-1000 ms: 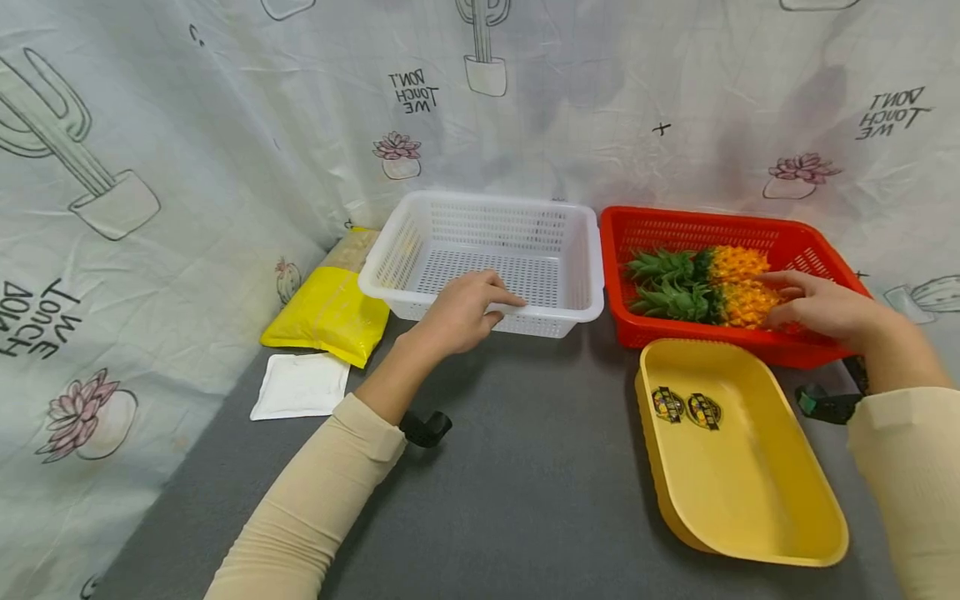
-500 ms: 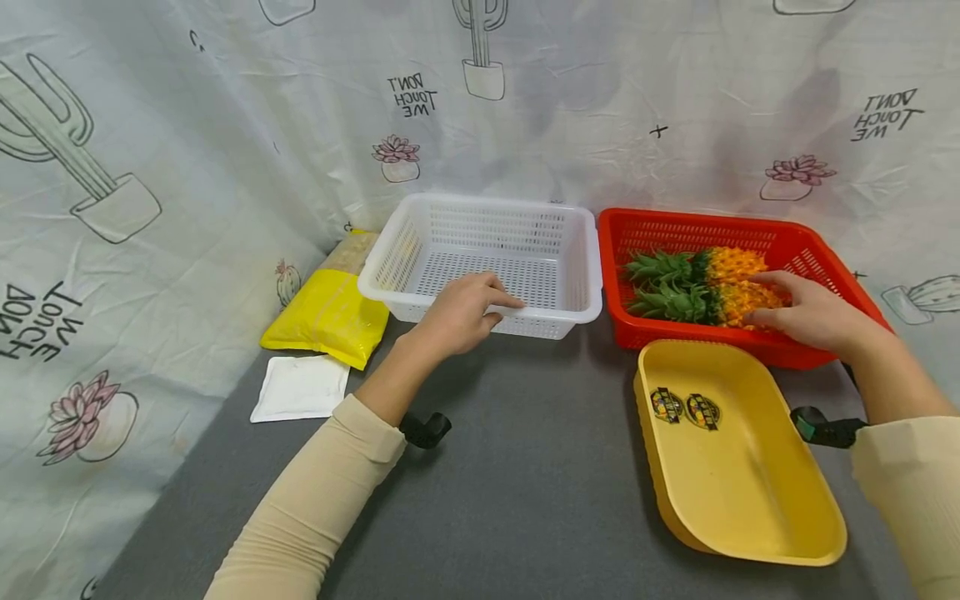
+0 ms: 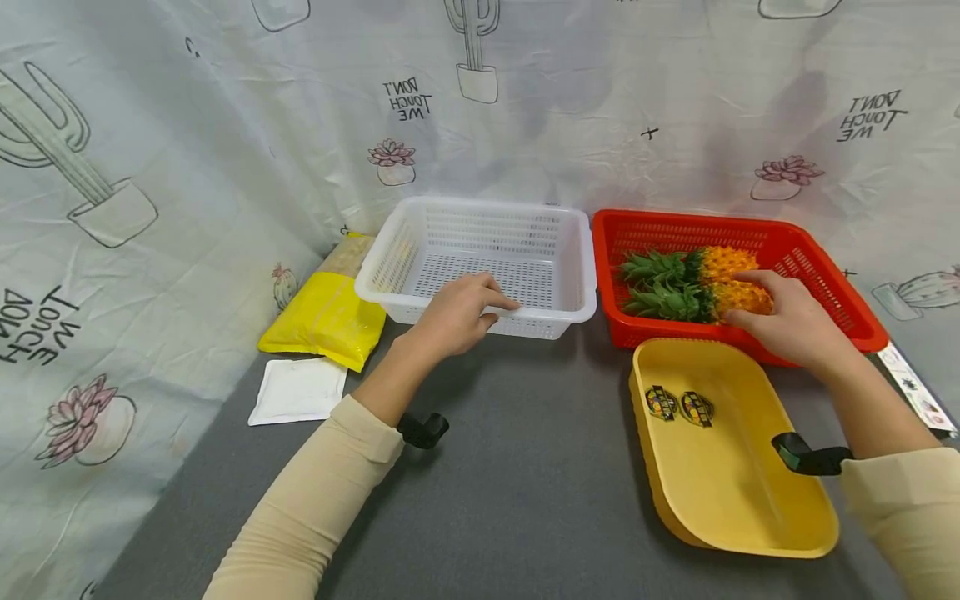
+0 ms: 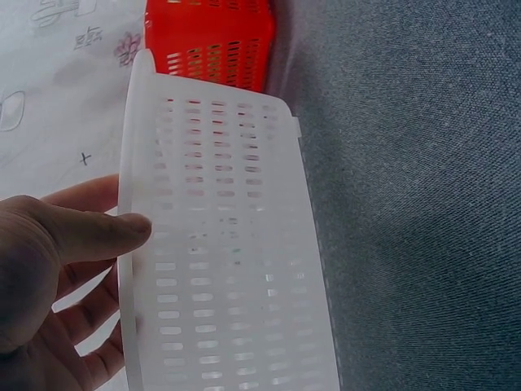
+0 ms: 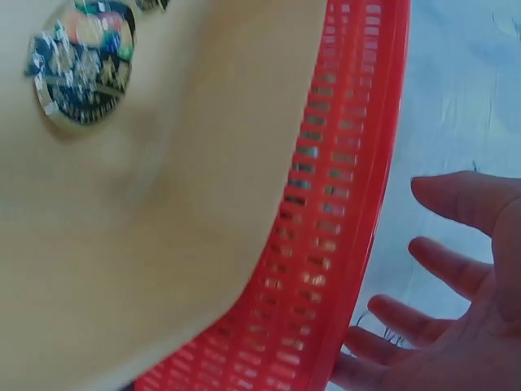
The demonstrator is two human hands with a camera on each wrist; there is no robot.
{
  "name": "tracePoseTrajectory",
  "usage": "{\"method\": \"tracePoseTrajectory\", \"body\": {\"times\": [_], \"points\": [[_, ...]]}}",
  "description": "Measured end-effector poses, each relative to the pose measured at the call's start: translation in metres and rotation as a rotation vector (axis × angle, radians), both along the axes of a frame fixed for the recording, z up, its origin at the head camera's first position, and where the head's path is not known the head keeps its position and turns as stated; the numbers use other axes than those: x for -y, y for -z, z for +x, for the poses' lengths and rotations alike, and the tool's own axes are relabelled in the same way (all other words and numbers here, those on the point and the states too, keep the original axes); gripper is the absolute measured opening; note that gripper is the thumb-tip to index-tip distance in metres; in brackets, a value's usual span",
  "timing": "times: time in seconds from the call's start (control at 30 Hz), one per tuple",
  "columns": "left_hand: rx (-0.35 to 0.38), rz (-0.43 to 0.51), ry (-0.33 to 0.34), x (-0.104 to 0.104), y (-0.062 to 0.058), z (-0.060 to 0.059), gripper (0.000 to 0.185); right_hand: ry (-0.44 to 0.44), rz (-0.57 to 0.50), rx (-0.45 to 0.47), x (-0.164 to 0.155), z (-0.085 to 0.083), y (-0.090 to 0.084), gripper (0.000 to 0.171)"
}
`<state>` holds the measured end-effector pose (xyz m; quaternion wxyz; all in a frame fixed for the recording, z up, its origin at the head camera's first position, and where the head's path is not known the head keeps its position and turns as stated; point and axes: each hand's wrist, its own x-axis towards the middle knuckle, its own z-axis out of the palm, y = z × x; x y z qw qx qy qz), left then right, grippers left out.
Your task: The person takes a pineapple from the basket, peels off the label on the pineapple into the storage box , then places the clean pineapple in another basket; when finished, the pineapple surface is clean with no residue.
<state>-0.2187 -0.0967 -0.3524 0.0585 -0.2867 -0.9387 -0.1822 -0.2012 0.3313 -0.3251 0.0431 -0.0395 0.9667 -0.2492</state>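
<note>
I see the left hand [image 3: 457,315] gripping the white basket's [image 3: 480,258] near rim; right hand [image 3: 787,327], fingers spread, rests on a pineapple [image 3: 738,296] in the red basket [image 3: 825,275]; yellow tray [image 3: 735,483] in front, yellow bag [image 3: 322,317] left.

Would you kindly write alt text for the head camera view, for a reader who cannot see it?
A person's right hand rests on a pineapple in a red basket, while the left hand holds the rim of a white basket. A yellow tray lies nearer on the grey table.

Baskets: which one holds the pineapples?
The red basket on the right holds both pineapples; the white basket beside it has nothing inside.
</note>
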Motion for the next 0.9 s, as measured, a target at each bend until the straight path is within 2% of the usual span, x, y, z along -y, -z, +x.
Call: {"method": "tracePoseTrajectory", "body": {"times": [0.27, 0.7, 0.8, 0.9], "points": [[-0.018, 0.008, -0.004, 0.000, 0.001, 0.001, 0.037, -0.033, 0.016, -0.072, 0.026, 0.014, 0.004, 0.073], [-0.052, -0.007, -0.005, -0.001, 0.002, 0.001, 0.036, -0.156, 0.018, -0.095, 0.063, 0.030, -0.004, 0.068], [-0.074, -0.047, -0.002, -0.003, 0.002, 0.005, 0.036, -0.187, 0.016, -0.133, 0.071, 0.037, -0.004, 0.067], [-0.103, -0.102, 0.003, -0.003, 0.002, 0.014, 0.037, -0.225, 0.035, -0.201, 0.081, 0.046, -0.004, 0.066]]}}
